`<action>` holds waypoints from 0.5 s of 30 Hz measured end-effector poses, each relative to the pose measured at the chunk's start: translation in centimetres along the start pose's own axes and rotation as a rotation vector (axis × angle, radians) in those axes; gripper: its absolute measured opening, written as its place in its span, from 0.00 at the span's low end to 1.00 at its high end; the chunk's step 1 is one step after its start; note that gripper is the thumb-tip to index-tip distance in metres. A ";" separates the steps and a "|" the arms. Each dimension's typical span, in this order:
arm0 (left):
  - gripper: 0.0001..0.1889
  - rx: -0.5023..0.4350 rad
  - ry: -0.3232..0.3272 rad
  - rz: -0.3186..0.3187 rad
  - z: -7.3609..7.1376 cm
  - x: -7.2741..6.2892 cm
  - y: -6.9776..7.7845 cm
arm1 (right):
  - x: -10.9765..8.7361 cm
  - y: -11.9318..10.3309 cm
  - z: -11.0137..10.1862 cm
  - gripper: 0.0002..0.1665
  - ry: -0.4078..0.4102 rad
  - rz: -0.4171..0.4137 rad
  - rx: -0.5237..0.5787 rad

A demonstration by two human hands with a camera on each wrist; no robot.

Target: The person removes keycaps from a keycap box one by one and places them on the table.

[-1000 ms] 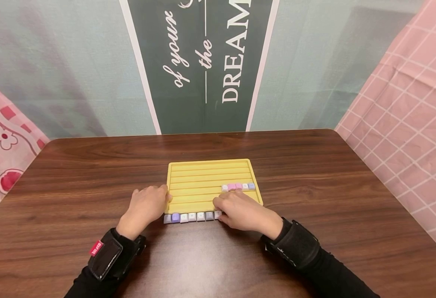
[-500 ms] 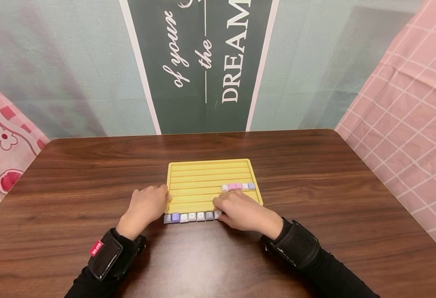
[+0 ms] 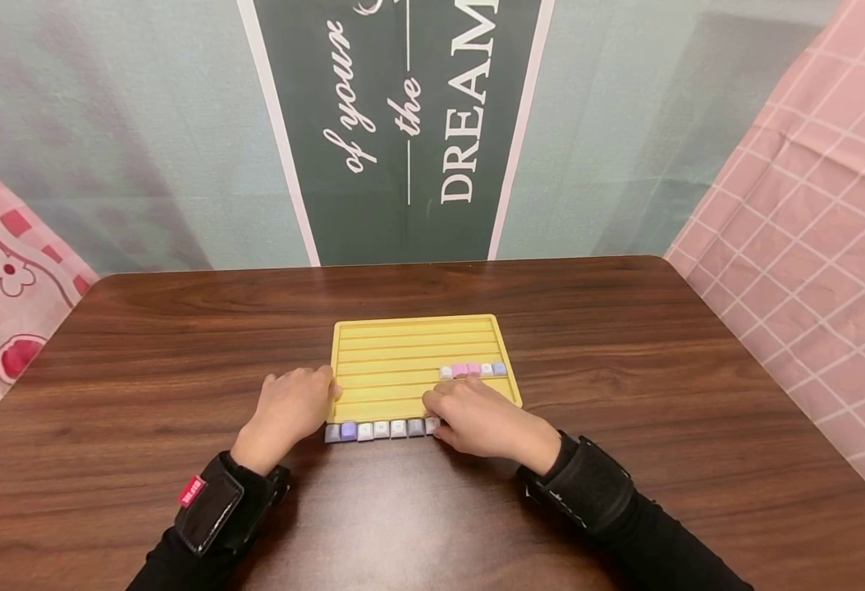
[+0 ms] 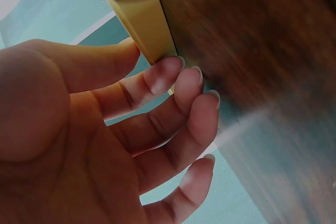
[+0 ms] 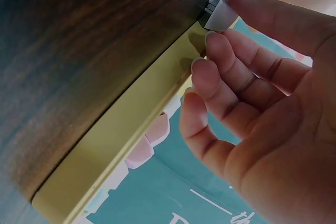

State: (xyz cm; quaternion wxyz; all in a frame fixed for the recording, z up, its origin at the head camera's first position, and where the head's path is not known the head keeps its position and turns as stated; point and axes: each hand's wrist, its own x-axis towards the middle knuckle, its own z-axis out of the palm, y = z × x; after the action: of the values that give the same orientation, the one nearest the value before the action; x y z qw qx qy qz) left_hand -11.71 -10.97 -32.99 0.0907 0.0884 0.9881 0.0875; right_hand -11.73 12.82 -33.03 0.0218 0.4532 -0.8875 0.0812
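A yellow ridged tray (image 3: 384, 379) lies on the table, and my left hand (image 3: 294, 406) holds its left side. In the left wrist view, thumb and forefinger pinch the tray's corner (image 4: 147, 22); the other fingers are loosely bent. Along the tray's front edge runs a row of grey, purple and white keycaps (image 3: 381, 430). My right hand (image 3: 484, 419) pinches the pale keycap (image 5: 220, 15) at the row's right end, its thumb on the near side and the forefinger partly hidden behind. Its remaining fingertips are at the tray's front wall (image 5: 121, 124).
White, pink and blue keycaps (image 3: 473, 371) sit in one groove at the tray's right side. The brown wooden table (image 3: 624, 361) extends around the tray. A printed cloth (image 3: 588, 148) hangs behind, with pink cloths at both sides.
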 end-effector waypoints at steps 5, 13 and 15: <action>0.10 0.002 -0.009 -0.004 0.0 0.0 0.0 | 0.0 0.0 0.0 0.13 0.002 -0.006 -0.007; 0.10 0.007 -0.016 -0.011 0.0 0.0 0.0 | 0.0 0.0 0.1 0.13 -0.001 -0.014 -0.015; 0.10 0.006 -0.019 -0.013 0.0 0.0 0.0 | 0.0 0.0 0.0 0.13 0.000 -0.017 -0.015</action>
State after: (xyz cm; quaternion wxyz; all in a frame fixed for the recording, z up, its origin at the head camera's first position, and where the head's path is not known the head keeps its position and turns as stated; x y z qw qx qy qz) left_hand -11.75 -10.92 -32.96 0.1004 0.0829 0.9880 0.0831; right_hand -11.73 12.85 -33.07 0.0258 0.4607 -0.8841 0.0743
